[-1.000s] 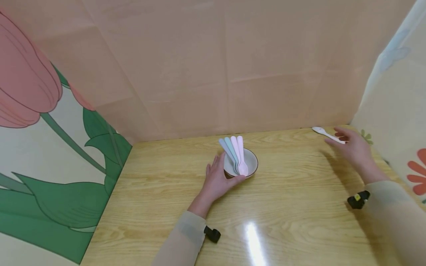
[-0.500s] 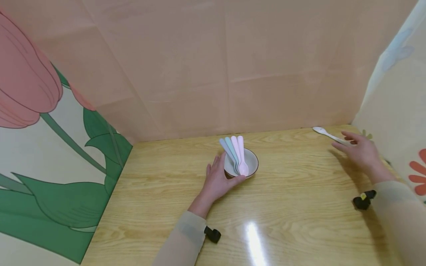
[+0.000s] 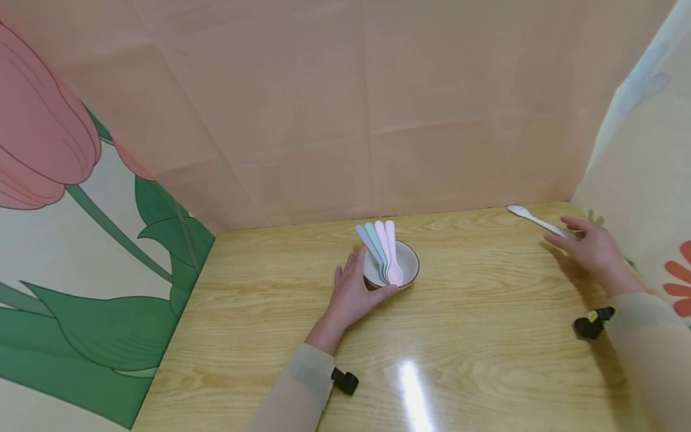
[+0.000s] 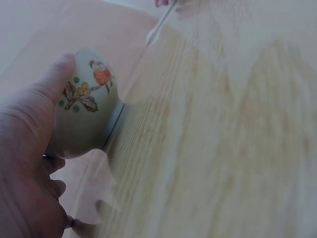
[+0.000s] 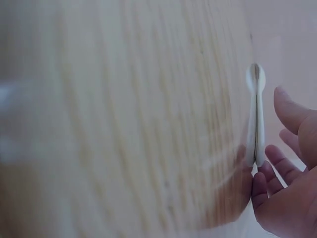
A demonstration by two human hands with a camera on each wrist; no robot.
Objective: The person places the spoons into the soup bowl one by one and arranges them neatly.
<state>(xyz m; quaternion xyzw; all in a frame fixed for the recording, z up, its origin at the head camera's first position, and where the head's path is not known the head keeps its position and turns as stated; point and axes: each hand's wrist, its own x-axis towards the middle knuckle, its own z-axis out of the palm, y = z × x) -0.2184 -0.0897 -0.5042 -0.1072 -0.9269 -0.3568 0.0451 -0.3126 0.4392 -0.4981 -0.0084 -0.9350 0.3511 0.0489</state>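
My left hand [image 3: 351, 297] holds the small bowl [image 3: 409, 264] near the middle of the table, thumb and fingers round its near left side. Fruit is painted on the bowl's outer wall [image 4: 81, 116], seen in the left wrist view. Several pink, mint and bluish spoons [image 3: 391, 243] lean together inside it, handles up over the far rim. On the right, a single white spoon [image 3: 533, 219] lies on the table, its head pointing back left. My right hand [image 3: 591, 249] is at its handle end; in the right wrist view the thumb [image 5: 290, 111] stands apart from the handle.
The wood-grain table [image 3: 459, 336] ends at a peach-coloured back sheet [image 3: 302, 132]. A tulip-patterned panel [image 3: 92, 252] borders the left side and a pale floral panel [image 3: 648, 198] the right. Each wrist carries a small black camera [image 3: 345, 381].
My right hand has shifted slightly right along the white spoon's handle, so more of the handle shows. The white spoon has hardly moved. My left hand and the bowl stay put.
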